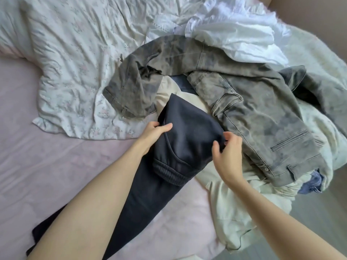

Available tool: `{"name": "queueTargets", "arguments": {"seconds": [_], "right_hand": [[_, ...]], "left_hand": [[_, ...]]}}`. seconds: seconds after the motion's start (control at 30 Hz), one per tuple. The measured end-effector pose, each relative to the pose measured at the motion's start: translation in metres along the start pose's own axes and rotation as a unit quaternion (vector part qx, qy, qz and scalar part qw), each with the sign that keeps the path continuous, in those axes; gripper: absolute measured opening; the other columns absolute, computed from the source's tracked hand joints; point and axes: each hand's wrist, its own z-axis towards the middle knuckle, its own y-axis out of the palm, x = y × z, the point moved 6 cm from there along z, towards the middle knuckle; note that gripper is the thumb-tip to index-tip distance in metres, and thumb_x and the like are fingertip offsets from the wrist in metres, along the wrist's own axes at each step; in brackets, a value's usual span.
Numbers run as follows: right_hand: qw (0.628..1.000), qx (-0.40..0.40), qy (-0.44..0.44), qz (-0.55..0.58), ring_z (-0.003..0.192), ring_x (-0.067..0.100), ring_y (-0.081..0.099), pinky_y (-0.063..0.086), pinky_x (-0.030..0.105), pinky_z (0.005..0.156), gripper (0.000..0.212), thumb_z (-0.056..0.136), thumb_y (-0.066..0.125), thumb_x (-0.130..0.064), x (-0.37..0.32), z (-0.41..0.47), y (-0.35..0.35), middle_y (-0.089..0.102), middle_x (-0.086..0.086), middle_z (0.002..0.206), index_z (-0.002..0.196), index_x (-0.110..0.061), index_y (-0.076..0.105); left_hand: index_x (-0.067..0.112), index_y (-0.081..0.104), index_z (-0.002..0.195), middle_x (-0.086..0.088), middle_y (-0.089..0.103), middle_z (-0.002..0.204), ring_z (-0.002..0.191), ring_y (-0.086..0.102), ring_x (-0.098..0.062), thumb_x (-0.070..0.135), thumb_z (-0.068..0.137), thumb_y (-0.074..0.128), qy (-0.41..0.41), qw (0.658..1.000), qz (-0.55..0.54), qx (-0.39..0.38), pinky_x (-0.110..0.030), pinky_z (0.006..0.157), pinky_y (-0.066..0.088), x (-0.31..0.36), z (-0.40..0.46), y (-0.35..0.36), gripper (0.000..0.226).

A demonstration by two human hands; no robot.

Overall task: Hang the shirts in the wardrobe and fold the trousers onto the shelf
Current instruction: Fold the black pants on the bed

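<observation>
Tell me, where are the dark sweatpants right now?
The dark sweatpants lie mid-frame on the pink sheet, pinched by the left hand and right hand, beside the grey jeans.

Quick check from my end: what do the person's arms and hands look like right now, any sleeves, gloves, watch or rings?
Both forearms are bare up to the picture's lower edge: no sleeves show. The left hand and the right hand wear no gloves. No watch, bracelet or ring is visible on either wrist or on the fingers that show. The nails look short and unpainted, as far as can be seen.
</observation>
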Motion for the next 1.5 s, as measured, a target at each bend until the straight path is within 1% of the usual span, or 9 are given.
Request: {"name": "queueTargets", "arguments": {"seconds": [0.17,0.37,0.53,0.8,0.9,1.0,1.13,1.37,1.5], "right_hand": [[0.909,-0.065,0.327,0.251,0.109,0.030,0.056,0.047,0.043,0.095,0.056,0.085,0.061,-0.031,0.036,0.001,0.027,0.059,0.009,0.111,0.130,-0.004,0.039],[0.989,0.021,0.148,-0.011,0.108,0.025,0.051,0.039,0.034,0.081,0.037,0.085,0.059,-0.028,0.011,0.018,-0.002,0.055,-0.003,0.100,0.117,-0.017,0.046],[0.993,-0.047,-0.046,-0.097,0.123,0.026,0.039,0.036,0.038,0.095,0.052,0.088,0.057,-0.032,-0.018,0.045,-0.002,0.046,0.009,0.129,0.132,-0.011,0.042],[0.943,-0.145,-0.050,-0.296,0.119,0.034,0.040,0.033,0.043,0.093,0.073,0.080,0.061,-0.050,-0.014,0.064,0.032,0.055,0.015,0.120,0.131,-0.005,0.032],[0.944,-0.159,-0.056,-0.285,0.113,0.036,0.046,0.031,0.041,0.093,0.061,0.083,0.058,-0.030,-0.019,0.059,0.041,0.058,0.020,0.115,0.131,-0.002,0.032],[0.950,-0.175,-0.132,-0.224,0.098,0.038,0.054,0.032,0.040,0.089,0.037,0.079,0.054,-0.016,-0.042,0.029,0.044,0.064,0.018,0.102,0.113,-0.006,0.047],[0.930,-0.219,-0.235,-0.177,0.081,0.036,0.056,0.033,0.039,0.084,0.025,0.070,0.054,-0.014,-0.071,-0.035,0.053,0.060,0.008,0.081,0.094,-0.016,0.049],[0.788,-0.490,-0.284,-0.243,0.108,0.029,0.045,0.039,0.039,0.091,0.049,0.091,0.046,-0.041,-0.095,-0.147,0.113,0.051,0.008,0.118,0.137,-0.024,0.040],[0.879,-0.314,-0.327,-0.149,0.094,0.031,0.055,0.049,0.036,0.063,0.026,0.089,0.047,-0.019,-0.116,-0.154,0.108,0.062,0.006,0.101,0.107,-0.015,0.066]], "left_hand": [[0.008,0.066,0.102,-0.005,0.074,0.089,0.081,0.071,-0.018,0.023,0.083,0.069,0.007,0.997,-0.056,-0.053,-0.028,0.073,0.057,0.030,0.014,0.024,0.025],[0.016,0.058,0.104,0.002,0.064,0.104,0.102,0.061,-0.018,0.010,0.086,0.061,0.173,0.972,0.150,0.051,-0.024,0.084,0.050,0.096,0.021,0.034,0.020],[0.016,0.047,0.123,-0.011,0.043,0.126,0.118,0.041,-0.033,0.018,0.084,0.057,0.216,0.858,0.345,0.314,-0.045,0.095,0.034,0.081,-0.019,0.032,0.041],[0.028,0.032,0.144,-0.012,0.021,0.152,0.137,0.018,-0.029,0.036,0.093,0.047,0.221,0.819,0.520,0.100,-0.046,0.106,0.026,-0.044,-0.046,0.068,0.053],[0.028,0.030,0.145,-0.007,0.007,0.158,0.144,0.001,-0.024,0.031,0.097,0.042,0.177,0.880,0.440,0.016,-0.040,0.116,0.009,-0.049,-0.027,0.075,0.050],[0.010,0.058,0.125,-0.009,0.049,0.139,0.133,0.039,-0.024,0.018,0.096,0.045,0.057,0.996,0.019,-0.062,-0.036,0.109,0.033,-0.034,-0.024,0.061,0.033],[0.017,0.068,0.107,-0.004,0.069,0.112,0.117,0.055,-0.022,0.056,0.094,0.031,-0.068,0.933,-0.346,-0.070,-0.036,0.102,0.037,-0.048,-0.045,0.003,0.055],[0.019,0.051,0.133,-0.016,0.055,0.132,0.120,0.053,-0.037,0.073,0.084,0.034,-0.146,0.861,-0.484,-0.052,-0.050,0.101,0.039,-0.132,-0.100,-0.063,0.075],[0.020,0.051,0.131,-0.010,0.057,0.128,0.114,0.056,-0.030,0.070,0.084,0.040,-0.178,0.883,-0.428,0.076,-0.046,0.095,0.044,-0.170,-0.116,-0.082,0.070]]}}
